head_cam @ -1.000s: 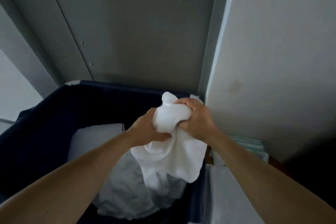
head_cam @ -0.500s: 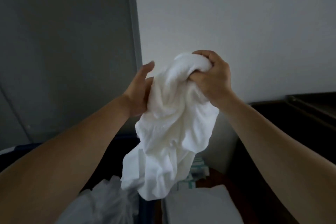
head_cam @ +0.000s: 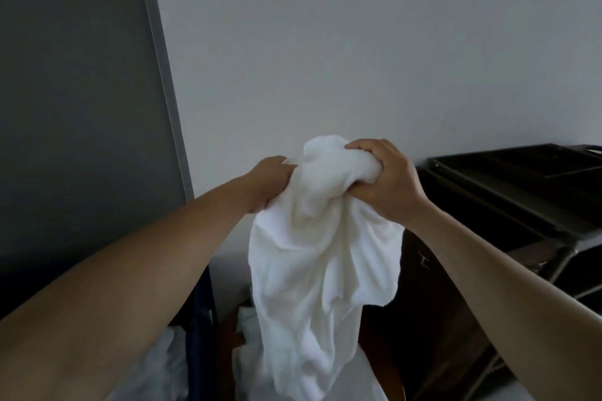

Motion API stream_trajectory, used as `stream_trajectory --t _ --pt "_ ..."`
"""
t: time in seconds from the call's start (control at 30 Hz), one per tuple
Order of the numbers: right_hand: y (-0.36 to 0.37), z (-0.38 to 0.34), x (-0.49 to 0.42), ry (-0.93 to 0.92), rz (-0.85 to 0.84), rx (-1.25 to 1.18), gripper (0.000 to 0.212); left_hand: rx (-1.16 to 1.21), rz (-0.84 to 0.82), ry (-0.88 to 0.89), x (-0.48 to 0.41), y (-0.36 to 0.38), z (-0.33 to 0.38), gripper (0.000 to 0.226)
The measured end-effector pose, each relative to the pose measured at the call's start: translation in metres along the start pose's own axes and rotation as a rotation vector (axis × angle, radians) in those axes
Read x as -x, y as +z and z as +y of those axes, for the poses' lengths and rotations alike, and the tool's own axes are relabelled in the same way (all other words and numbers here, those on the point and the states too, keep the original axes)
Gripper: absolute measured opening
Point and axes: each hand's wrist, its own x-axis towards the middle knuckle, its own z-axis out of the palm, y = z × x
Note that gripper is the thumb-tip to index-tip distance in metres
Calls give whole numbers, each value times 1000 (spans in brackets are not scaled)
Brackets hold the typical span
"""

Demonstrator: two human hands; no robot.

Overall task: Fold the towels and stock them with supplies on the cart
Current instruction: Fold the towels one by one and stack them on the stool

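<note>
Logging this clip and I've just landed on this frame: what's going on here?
A person holds a crumpled white towel up in front of a pale wall. Both hands grip its bunched top, the left hand on one side and the right hand on the other. The rest hangs loose, not yet folded. A dark cart stands to the right.

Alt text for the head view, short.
The left hand and right hand grip the bunched top of a white towel, held up before a pale wall, the rest hanging loose. A dark cart stands at right.
</note>
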Motion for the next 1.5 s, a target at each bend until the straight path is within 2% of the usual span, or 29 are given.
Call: stream_trajectory --t 0.1,0.2,0.27,0.33,0.37,0.4,0.43,0.5,0.53,0.57,0.6,0.67,0.73,0.8,0.87,0.97,1.03,1.07,1.17,1.3,1.33,1.37,1.43,1.5 --pt "4 33 17 79 -41 -5 57 -306 210 126 -12 17 3 19" --pt "21 66 56 168 -196 -23 59 -357 218 138 -15 28 -11 16" --pt "28 87 78 242 -445 -70 59 -398 151 146 -9 40 -26 13" --pt "28 107 85 404 -764 -181 58 -450 95 221 0 56 -38 6" --pt "26 117 81 464 -889 -234 48 -482 59 274 5 65 -42 2" --pt "25 128 74 477 -937 -238 30 -519 23 325 9 74 -46 4" --pt "24 135 64 461 -902 -229 15 -554 -3 371 13 81 -50 7" --pt "20 143 46 472 -691 -265 15 -575 0 418 20 88 -54 12" --pt "17 144 38 484 -594 -333 22 -557 21 422 23 90 -53 13" --pt "14 142 34 487 -550 -420 41 -526 50 424 27 90 -52 13" --pt "12 139 32 489 -561 -519 55 -493 81 430 29 88 -49 13" --pt "11 128 33 485 -639 -650 60 -442 139 449 34 85 -43 11" --pt "14 114 37 464 -674 -666 48 -422 174 434 38 83 -37 12" --pt "18 98 38 432 -604 -567 23 -455 169 380 43 82 -35 10" --pt "22 87 37 401 -521 -513 7 -521 140 322 47 80 -36 6" --pt "18 74 32 286 -495 -424 19 -529 44 166 55 72 -34 25" --pt "18 66 30 254 -494 -394 16 -588 -80 61 60 63 -30 40" --pt "19 64 28 262 -510 -409 14 -639 -132 31 62 59 -29 39" --pt "18 57 24 284 -638 -384 17 -615 -184 -17 69 49 -31 33" --pt "6 65 25 327 -910 -177 25 -482 -110 33 75 41 -40 26" --pt "3 68 26 343 -937 -149 18 -473 -105 42 76 40 -42 25" --pt "1 69 27 355 -923 -140 11 -475 -117 42 77 38 -43 26" --pt "2 67 25 356 -814 -182 21 -437 -207 4 79 37 -45 30" --pt "8 61 21 339 -698 -262 21 -285 -368 -41 81 37 -42 37"
